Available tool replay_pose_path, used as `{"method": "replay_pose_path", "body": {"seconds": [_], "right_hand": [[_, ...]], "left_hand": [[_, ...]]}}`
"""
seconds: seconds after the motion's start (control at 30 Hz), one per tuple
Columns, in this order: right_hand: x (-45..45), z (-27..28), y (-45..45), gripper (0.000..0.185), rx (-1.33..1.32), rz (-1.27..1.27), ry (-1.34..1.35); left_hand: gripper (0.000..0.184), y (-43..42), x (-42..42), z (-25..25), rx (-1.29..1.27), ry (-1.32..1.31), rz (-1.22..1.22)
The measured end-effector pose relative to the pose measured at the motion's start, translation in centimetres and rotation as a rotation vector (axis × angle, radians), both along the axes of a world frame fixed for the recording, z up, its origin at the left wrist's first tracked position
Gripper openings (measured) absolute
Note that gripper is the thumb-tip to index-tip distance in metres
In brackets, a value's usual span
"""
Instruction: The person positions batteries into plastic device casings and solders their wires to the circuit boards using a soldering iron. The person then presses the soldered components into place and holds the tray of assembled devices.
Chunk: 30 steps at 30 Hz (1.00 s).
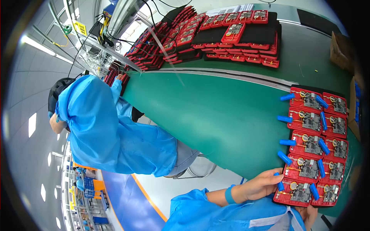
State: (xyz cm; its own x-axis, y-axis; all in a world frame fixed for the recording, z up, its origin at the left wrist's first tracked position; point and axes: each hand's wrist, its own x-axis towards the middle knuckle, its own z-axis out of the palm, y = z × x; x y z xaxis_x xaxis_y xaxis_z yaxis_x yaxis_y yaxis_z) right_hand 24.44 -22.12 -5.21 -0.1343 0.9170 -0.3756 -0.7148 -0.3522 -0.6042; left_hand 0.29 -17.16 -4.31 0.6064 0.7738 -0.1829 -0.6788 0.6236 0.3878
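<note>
Red cases with circuit boards [309, 120] lie in two columns on a black tray at the right. Blue cylinders [287, 142] stick out at their left side, and others lie between the columns. My left hand [265, 184], with a blue band at the wrist, is at the lower left corner of the group. Its fingers are closed round the top end of a blue cylinder [280, 186], beside the nearest red case [293, 192]. Below the bottom edge of the cases is my right hand [307, 216], partly cut off from sight; its fingers are mostly hidden.
The green table [208, 111] has a metal rail [231, 75] along it. Behind stand stacks of red cases on black trays [246, 38]. A person in blue [111, 131] works at the left. Cardboard boxes [341, 52] stand at the far right, under them blue parts.
</note>
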Motion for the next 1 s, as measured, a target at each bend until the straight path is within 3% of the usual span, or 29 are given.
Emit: {"method": "replay_pose_path", "body": {"seconds": [0.07, 0.33, 0.73, 1.0], "right_hand": [[-0.1, 0.6, 0.6, 0.049, -0.020, 0.012, 0.003], [-0.3, 1.5, 3.0, 0.051, -0.105, 0.056, -0.002], [-1.1, 1.7, 4.0, 0.054, -0.053, 0.130, 0.103], [-1.2, 3.1, 2.7, 0.056, 0.048, 0.178, 0.267]], "left_hand": [[0.063, 0.8, 0.1, 0.0, -0.066, -0.144, 0.021], [0.077, 1.4, -0.5, -0.3, -0.121, -0.129, -0.029], [0.070, 1.3, -0.4, -0.4, -0.027, -0.268, 0.011], [0.072, 0.9, 0.1, -0.6, 0.054, -0.216, -0.015]]}}
